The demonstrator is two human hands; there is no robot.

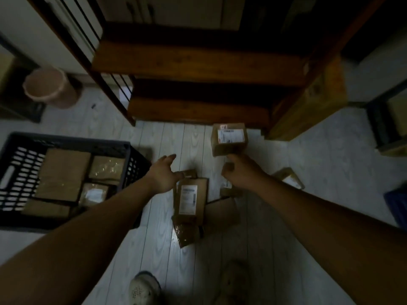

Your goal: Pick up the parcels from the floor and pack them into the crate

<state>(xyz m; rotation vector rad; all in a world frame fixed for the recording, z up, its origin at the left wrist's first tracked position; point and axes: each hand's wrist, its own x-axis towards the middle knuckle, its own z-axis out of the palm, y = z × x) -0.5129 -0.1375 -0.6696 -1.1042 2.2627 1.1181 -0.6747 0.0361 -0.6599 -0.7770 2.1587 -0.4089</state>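
Right hand (241, 172) curls its fingers round the lower edge of 1 labelled parcel (229, 138) — apparently clear of the floor. Left hand (164, 175) is spread loose, holding nothing — above the floor parcels (190, 199), beside the crate (66, 140).

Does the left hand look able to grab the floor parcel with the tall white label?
Probably yes: the left hand is open and empty right beside the parcel, which lies uncovered on top of other parcels.

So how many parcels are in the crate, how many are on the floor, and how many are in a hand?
Crate parcels: 4 showing
Floor parcels: about 6, it is dim
Held parcel, right hand: 1
Total: about 11
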